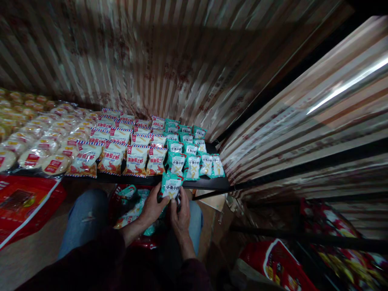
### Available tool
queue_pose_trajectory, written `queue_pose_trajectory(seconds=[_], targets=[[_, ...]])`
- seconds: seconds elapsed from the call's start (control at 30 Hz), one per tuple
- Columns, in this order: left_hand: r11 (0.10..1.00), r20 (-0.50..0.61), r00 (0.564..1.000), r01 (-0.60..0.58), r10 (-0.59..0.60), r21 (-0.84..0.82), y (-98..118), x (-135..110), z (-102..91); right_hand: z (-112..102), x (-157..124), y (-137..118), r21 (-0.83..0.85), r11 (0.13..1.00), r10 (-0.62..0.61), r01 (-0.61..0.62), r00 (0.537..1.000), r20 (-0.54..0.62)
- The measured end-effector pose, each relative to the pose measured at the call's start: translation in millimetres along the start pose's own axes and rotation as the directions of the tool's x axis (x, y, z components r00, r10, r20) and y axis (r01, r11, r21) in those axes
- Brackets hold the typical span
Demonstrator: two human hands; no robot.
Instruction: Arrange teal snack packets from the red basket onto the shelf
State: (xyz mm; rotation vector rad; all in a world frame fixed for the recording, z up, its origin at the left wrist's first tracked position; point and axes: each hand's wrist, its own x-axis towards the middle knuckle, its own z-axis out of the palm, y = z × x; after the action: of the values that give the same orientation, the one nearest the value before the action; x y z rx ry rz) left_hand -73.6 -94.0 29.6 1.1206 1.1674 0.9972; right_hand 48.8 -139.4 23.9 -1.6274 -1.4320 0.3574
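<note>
Both hands hold one teal and white snack bag upright, just in front of the shelf's front edge. My left hand grips its left side, thumb across the lower front. On the lower right side, my right hand pinches it with the thumb in front. Behind it, matching teal bags stand in rows at the right end of the dark shelf. Between my knees, below the hands, a red container has more teal bags in it, partly hidden by my left forearm.
Left of the teal bags stand rows of red, white and blue snack bags, then round clear-wrapped packs. Corrugated sheeting closes off the back and right. A red bag lies at left; another red bag sits low at right.
</note>
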Motion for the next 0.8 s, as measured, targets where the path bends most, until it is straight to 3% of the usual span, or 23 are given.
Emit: queue_pose_trajectory(seconds=[0.07, 0.27, 0.5, 0.8], targets=[[0.999, -0.011, 1.000, -0.010, 0.011, 0.040, -2.3, 0.5, 1.8, 2.5, -2.7, -1.5, -0.068, 0.996, -0.048, 0.051, 0.998, 0.038], [1.000, 0.117, 0.993, 0.015, -0.014, -0.005, 3.4, -4.8, -6.5, 18.9, -9.7, 1.4, -0.059, 0.998, 0.001, 0.003, 0.998, 0.068], [0.997, 0.270, 0.962, 0.062, -0.047, -0.046, 10.3, 0.9, -6.9, 33.4, -5.1, 5.3, -0.081, 0.995, 0.041, -0.054, 0.987, -0.153], [1.000, 0.336, 0.942, -0.018, 0.014, 0.007, 16.1, 11.4, 7.0, 21.5, 7.1, 20.7, -0.164, 0.986, -0.007, -0.039, 0.963, -0.268]])
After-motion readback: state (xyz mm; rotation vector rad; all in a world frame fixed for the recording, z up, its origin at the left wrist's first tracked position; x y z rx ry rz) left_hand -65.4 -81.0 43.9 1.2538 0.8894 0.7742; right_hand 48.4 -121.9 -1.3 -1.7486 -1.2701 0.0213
